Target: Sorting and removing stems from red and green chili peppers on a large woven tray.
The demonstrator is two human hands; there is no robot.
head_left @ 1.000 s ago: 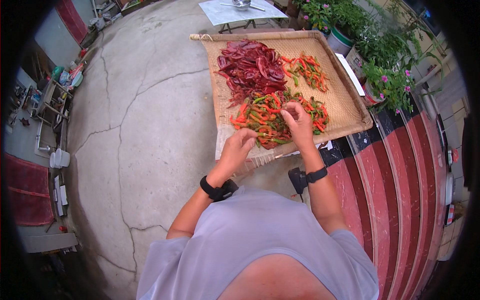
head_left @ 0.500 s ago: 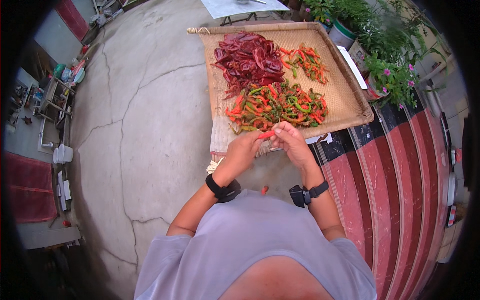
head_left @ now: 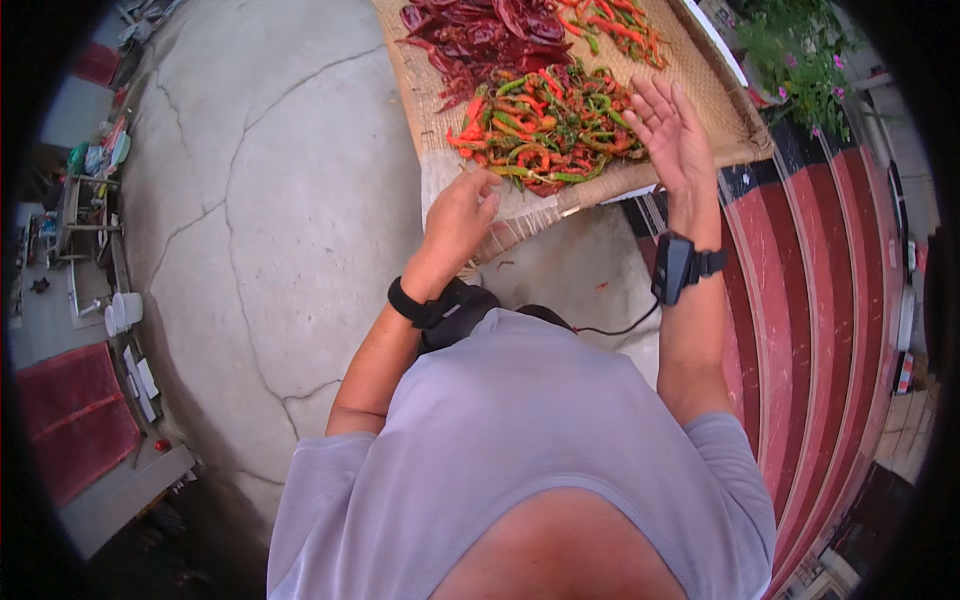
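Note:
A woven tray (head_left: 722, 125) holds a pile of mixed red and green chili peppers (head_left: 550, 125) at its near side. Behind that lie dark red dried peppers (head_left: 490, 35), with a smaller group of red and green chilies (head_left: 625, 28) to their right. At the tray's near left corner is my left hand (head_left: 460, 218), its fingers half curled, thumb apart from them, and no pepper showing in it. My right hand (head_left: 675, 138) is raised by the right end of the chili pile, palm turned inward, fingers spread and holding nothing.
Red and dark striped steps (head_left: 800, 300) run along the right. Flowering plants (head_left: 800, 60) stand beyond the tray's right side. Cracked concrete floor (head_left: 300, 200) stretches out to the left, with white buckets (head_left: 125, 312) at its far edge. A cable (head_left: 620, 330) hangs from my right wrist device.
My hands have parted; the red chili between them is no longer in my fingers. My right hand has moved right and outward, opening. The tray now sits higher in view.

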